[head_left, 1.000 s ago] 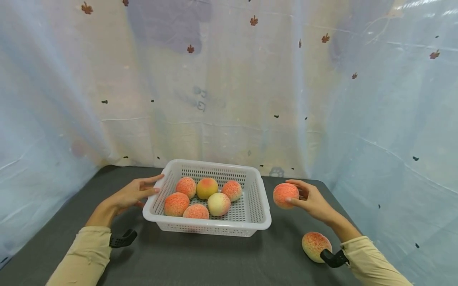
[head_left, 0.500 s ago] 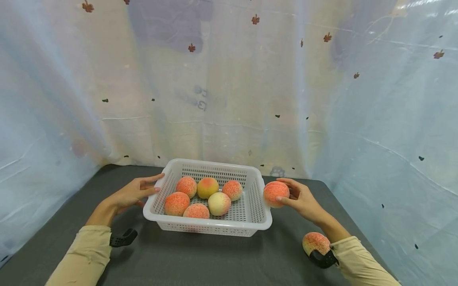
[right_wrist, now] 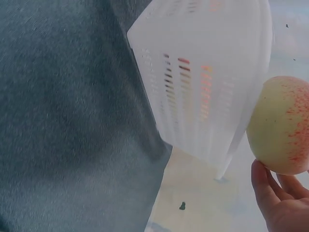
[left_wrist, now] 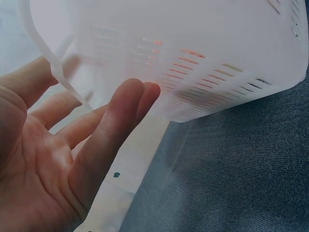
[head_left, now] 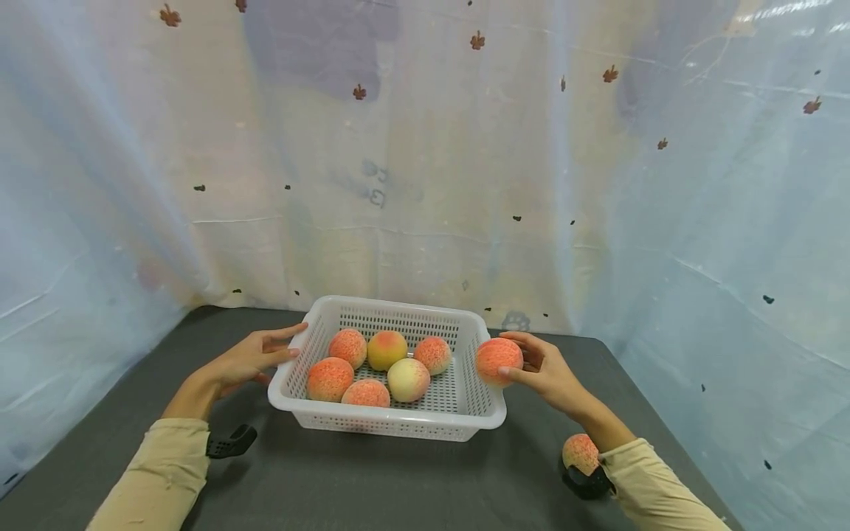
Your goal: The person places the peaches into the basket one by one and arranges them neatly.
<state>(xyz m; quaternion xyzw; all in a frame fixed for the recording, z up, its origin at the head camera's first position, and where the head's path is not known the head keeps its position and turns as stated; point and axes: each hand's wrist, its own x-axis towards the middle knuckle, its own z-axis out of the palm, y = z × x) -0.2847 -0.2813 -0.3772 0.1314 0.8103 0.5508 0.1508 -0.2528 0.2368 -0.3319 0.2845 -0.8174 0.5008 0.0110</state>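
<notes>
A white plastic basket (head_left: pixel 392 423) stands on the dark table with several peaches (head_left: pixel 408 380) inside. My left hand (head_left: pixel 247 361) holds its left rim: in the left wrist view the thumb reaches over the lip, while other fingers lie by the outer wall. My right hand (head_left: pixel 547 372) grips another peach (head_left: pixel 498 360) between thumb and fingers, just above the basket's right rim. In the right wrist view the gripped peach (right_wrist: pixel 282 125) overlaps the rim; I cannot tell whether they touch. One more peach (head_left: pixel 581 451) lies on the table, partly hidden by my right wrist strap.
The dark table (head_left: pixel 372 479) ends at the back against a pale plastic sheet (head_left: pixel 425 184) with leaf marks, which also rises on both sides. A black strap (head_left: pixel 231 442) is worn at each wrist.
My right hand has moved left with its peach, from beside the basket to over its right rim. The left hand and the basket have stayed in place.
</notes>
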